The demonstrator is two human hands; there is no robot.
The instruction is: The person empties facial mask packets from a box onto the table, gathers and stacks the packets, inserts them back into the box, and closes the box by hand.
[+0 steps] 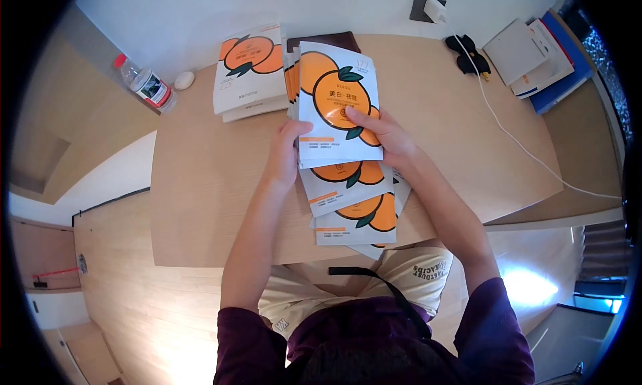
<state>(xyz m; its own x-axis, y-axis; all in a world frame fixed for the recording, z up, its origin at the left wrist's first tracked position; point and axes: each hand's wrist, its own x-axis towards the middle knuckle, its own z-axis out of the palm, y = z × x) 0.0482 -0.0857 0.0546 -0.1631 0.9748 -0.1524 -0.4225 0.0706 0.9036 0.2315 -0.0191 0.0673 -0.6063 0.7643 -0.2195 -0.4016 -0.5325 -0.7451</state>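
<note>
A stack of white packets (pixel 340 104) with orange fruit prints is held upright-facing above the desk. My left hand (pixel 287 147) grips its left edge, thumb on the front. My right hand (pixel 388 134) holds the right side, its thumb lying on the top packet's print. Below the stack, more loose packets (pixel 358 221) of the same design overlap near the desk's front edge. Just behind my left hand stands a white box (pixel 251 70) with the same orange print. Orange-edged packets beside it are partly hidden by the held stack.
On the wooden desk (pixel 194 177), a bottle (pixel 148 84) and a white rounded object (pixel 184 80) are at the left. Sunglasses (pixel 468 54), a white cable (pixel 501 127) from a wall charger (pixel 436 10), and papers with a blue folder (pixel 558 84) are at the right.
</note>
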